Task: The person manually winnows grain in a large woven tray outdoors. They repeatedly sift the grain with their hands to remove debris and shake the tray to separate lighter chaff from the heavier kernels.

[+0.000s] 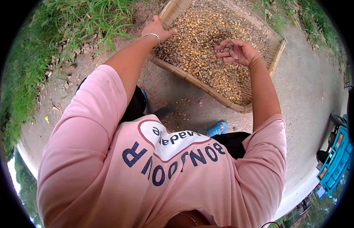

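A large flat bamboo winnowing tray [202,88] lies ahead of me, heaped with yellow corn kernels [192,36] mixed with brownish chaff and broken bits. At the tray's left side my left hand [158,31] grips the rim, thumb on the inner side; a silver bangle circles that wrist. Over the right part of the heap, my right hand [243,53] is turned partly palm up with its fingers curled. Several small pinkish-brown pieces of corn cob [233,54] rest in its fingers and palm. What lies under this hand is hidden.
Green grass [36,72] borders the concrete ground [306,83] on the left, with dry leaves along its edge. My foot in a blue sandal [218,129] stands just below the tray. A blue vehicle [334,159] is parked at the far right.
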The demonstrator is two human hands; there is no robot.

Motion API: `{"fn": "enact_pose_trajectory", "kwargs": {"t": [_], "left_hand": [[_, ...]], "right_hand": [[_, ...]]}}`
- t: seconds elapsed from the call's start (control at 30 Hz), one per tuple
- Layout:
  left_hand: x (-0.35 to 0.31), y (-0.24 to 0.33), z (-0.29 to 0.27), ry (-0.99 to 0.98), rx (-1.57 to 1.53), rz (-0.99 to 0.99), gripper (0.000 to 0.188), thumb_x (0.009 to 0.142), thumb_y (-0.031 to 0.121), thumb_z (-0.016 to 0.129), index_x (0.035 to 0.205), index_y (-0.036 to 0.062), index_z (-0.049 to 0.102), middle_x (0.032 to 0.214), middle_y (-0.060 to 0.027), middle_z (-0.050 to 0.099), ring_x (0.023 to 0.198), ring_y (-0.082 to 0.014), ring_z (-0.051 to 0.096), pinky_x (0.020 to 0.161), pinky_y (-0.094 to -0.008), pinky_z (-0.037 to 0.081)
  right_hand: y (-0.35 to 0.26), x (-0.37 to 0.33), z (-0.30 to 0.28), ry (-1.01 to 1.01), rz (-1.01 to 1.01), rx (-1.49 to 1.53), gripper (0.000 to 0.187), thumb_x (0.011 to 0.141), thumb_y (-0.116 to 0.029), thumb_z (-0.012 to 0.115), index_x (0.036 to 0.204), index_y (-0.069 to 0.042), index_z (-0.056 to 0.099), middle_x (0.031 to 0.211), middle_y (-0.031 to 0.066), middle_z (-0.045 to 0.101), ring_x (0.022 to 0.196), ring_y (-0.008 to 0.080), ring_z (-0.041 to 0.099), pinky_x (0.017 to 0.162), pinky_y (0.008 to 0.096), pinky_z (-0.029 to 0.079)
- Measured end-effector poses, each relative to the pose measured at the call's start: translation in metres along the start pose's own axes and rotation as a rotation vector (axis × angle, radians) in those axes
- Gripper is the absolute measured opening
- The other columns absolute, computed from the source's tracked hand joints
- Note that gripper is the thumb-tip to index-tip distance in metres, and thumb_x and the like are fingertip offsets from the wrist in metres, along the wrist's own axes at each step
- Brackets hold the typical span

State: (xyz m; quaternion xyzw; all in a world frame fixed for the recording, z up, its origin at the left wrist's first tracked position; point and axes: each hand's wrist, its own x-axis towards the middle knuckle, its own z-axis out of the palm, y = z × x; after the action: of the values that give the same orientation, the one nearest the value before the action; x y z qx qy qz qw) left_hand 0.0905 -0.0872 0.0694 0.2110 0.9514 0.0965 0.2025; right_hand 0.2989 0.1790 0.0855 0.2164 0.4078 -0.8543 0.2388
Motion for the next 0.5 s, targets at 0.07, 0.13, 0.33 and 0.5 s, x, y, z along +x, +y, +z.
{"fn": "enact_pose_trajectory", "kwargs": {"t": [0.07, 0.13, 0.33, 0.5], "left_hand": [[0.0, 0.0, 0.0, -0.006, -0.005, -0.005, 0.09, 0.07, 0.061, 0.068, 0.128, 0.0011, 0.034, 0.128, -0.0269, 0.049, 0.113, -0.0389, 0.055, 0.092, -0.0427, 0.048], [0.002, 0.006, -0.001, -0.007, -0.009, 0.026, 0.091, 0.071, 0.062, 0.067, 0.129, 0.0005, 0.032, 0.127, -0.0268, 0.05, 0.111, -0.0379, 0.056, 0.091, -0.0423, 0.049], [-0.022, 0.011, -0.024, -0.047, -0.045, -0.097, 0.1, 0.071, 0.058, 0.068, 0.14, 0.0025, 0.023, 0.135, -0.0283, 0.042, 0.117, -0.0393, 0.051, 0.098, -0.0429, 0.044], [-0.015, 0.011, -0.021, -0.01, -0.112, -0.057, 0.098, 0.072, 0.057, 0.069, 0.139, 0.0006, 0.024, 0.135, -0.0288, 0.041, 0.119, -0.0398, 0.05, 0.098, -0.0432, 0.043]], "right_hand": [[-0.001, 0.005, -0.006, -0.013, 0.005, 0.015, 0.031, 0.093, -0.021, 0.045, 0.106, 0.005, 0.056, 0.11, 0.0224, 0.061, 0.097, 0.0335, 0.064, 0.075, 0.04, 0.058], [0.005, 0.015, -0.015, 0.274, 0.112, -0.205, 0.034, 0.094, -0.026, 0.049, 0.105, 0.006, 0.056, 0.104, 0.021, 0.063, 0.094, 0.031, 0.065, 0.078, 0.0403, 0.058], [-0.053, 0.061, 0.1, 0.186, -0.508, 0.085, 0.046, 0.09, -0.027, 0.057, 0.127, -0.005, 0.043, 0.127, 0.0174, 0.05, 0.108, 0.0323, 0.057, 0.09, 0.0405, 0.049], [0.05, 0.086, 0.128, 0.011, -0.478, -1.12, 0.033, 0.09, -0.026, 0.055, 0.115, -0.005, 0.057, 0.105, 0.0099, 0.067, 0.1, 0.0246, 0.063, 0.091, 0.0386, 0.049]]}}
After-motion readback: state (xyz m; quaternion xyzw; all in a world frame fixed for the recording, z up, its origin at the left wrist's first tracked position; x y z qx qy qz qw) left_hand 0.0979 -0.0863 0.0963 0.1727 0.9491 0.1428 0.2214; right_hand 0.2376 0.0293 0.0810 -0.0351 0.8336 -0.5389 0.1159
